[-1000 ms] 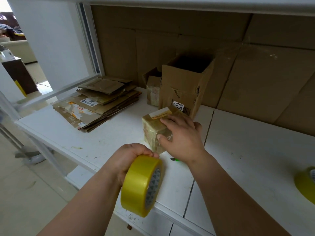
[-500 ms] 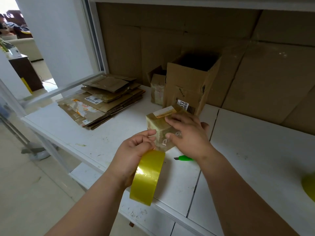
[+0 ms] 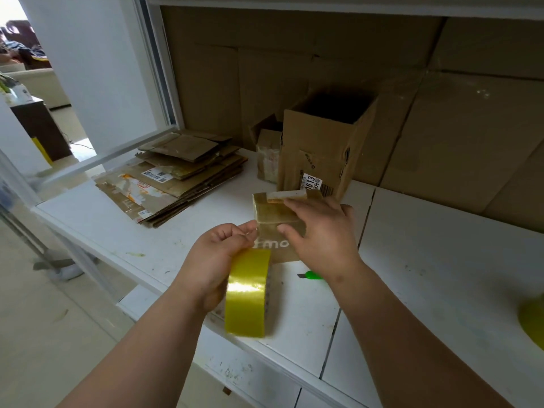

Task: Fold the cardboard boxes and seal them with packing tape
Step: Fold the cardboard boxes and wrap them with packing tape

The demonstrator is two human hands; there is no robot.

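A small brown cardboard box (image 3: 272, 214), wrapped in shiny tape, stands tilted on the white table (image 3: 441, 266) in the middle of the view. My right hand (image 3: 321, 234) grips it from the right, thumb on its near face and fingers over the top. My left hand (image 3: 216, 260) holds a yellow roll of packing tape (image 3: 247, 294) just in front of the box, its fingers curled close to the box's near left edge. A strip of tape seems to run from the roll to the box.
A tall open cardboard box (image 3: 323, 148) stands behind, with a small box (image 3: 268, 157) at its left. Flattened cardboard (image 3: 176, 172) is stacked at the left. A green cutter (image 3: 312, 275) lies under my right wrist. A second yellow roll (image 3: 532, 322) sits at the right edge.
My left hand has brought the tape roll up and forward to the box and turned it edge-on. My right hand has shifted its hold and tilted the box upward.
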